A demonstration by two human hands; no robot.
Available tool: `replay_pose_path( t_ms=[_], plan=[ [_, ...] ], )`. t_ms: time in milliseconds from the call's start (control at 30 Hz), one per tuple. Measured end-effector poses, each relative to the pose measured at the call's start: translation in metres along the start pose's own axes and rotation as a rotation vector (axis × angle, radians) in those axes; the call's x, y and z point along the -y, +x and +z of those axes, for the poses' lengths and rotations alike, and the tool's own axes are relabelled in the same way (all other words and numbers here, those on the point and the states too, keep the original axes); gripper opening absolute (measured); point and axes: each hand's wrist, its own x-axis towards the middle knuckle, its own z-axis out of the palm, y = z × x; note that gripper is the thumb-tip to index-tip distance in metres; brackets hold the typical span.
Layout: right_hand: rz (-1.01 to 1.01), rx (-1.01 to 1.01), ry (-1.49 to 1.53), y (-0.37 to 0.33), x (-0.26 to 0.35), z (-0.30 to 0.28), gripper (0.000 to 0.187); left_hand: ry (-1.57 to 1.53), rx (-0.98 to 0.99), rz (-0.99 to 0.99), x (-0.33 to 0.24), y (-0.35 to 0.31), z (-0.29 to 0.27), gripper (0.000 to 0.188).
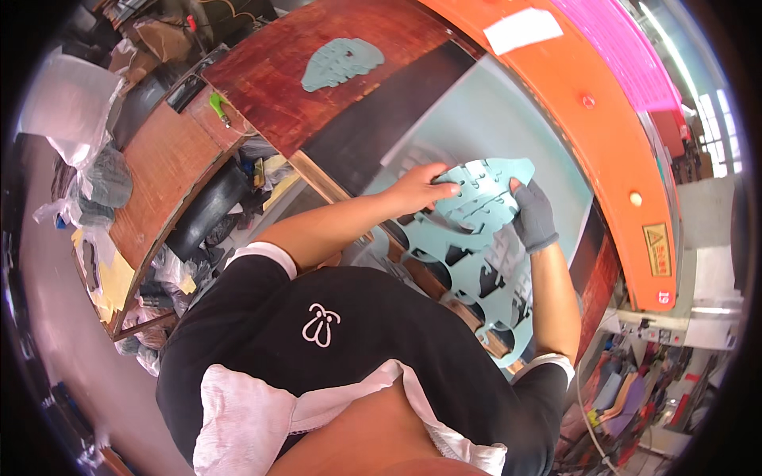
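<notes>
A pale-green cut sheet piece (482,187) with rounded edges and interlocking slits is held up between my two hands. My left hand (427,189), bare, pinches its left edge between thumb and fingers. On its right edge closes my right hand (533,216), in a grey glove with the thumb bare at the tip. Beneath and nearer to me lies a larger pale-green sheet (432,236) full of rounded cut-out holes, partly covered by my hands and right forearm. A similar slitted piece (343,63) lies apart on the dark red board (254,59) at the far left.
An orange machine beam (587,99) curves along the far right side, with a pink panel (611,47) behind. At left stand a brown wooden table (163,186) with a green-handled tool (217,107) and plastic bags (107,178). A wooden rail (317,174) edges the work surface.
</notes>
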Motion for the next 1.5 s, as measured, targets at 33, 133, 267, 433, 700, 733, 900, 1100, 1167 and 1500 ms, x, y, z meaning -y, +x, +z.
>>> replay_pose_path(
  t_ms=[33, 133, 267, 433, 700, 733, 900, 1100, 1167, 1500],
  plan=[
    [-0.067, 0.030, -0.130, 0.018, 0.012, 0.014, 0.039, 0.080, -0.120, 0.084, 0.004, -0.002, -0.020, 0.045],
    [-0.277, 0.083, -0.357, 0.073, 0.057, 0.057, 0.038, 0.196, -0.432, 0.311, 0.020, -0.013, -0.087, 0.047],
    [-0.494, -0.066, -0.475, 0.162, 0.118, 0.111, 0.030, 0.617, -0.688, 0.262, 0.045, -0.045, -0.161, 0.035],
    [-1.032, -0.258, -0.738, 0.271, 0.100, 0.186, 0.038, 1.056, -0.667, 0.476, 0.058, -0.053, -0.191, 0.027],
    [-0.981, 0.174, -1.543, 0.301, -0.093, 0.312, 0.045, 1.005, -0.703, 0.464, 0.052, -0.052, -0.186, 0.016],
    [-1.016, 0.164, -1.424, 0.295, -0.098, 0.307, 0.046, 1.007, -0.710, 0.469, 0.050, -0.053, -0.186, 0.016],
    [-0.946, 0.108, -1.222, 0.244, -0.080, 0.220, 0.047, 0.986, -0.710, 0.481, 0.046, -0.052, -0.186, 0.012],
    [-0.592, -0.511, -1.232, 0.112, -0.087, 0.013, 0.040, 1.069, -0.615, 0.560, 0.043, -0.050, -0.188, 0.012],
    [-0.322, -0.796, -1.230, 0.046, -0.099, -0.054, 0.044, 1.137, -0.563, 0.564, 0.038, -0.049, -0.188, 0.013],
    [0.551, -1.298, -0.725, -0.190, -0.190, -0.204, 0.051, 0.267, -0.274, -0.277, 0.049, 0.003, -0.107, 0.042]
  ],
)
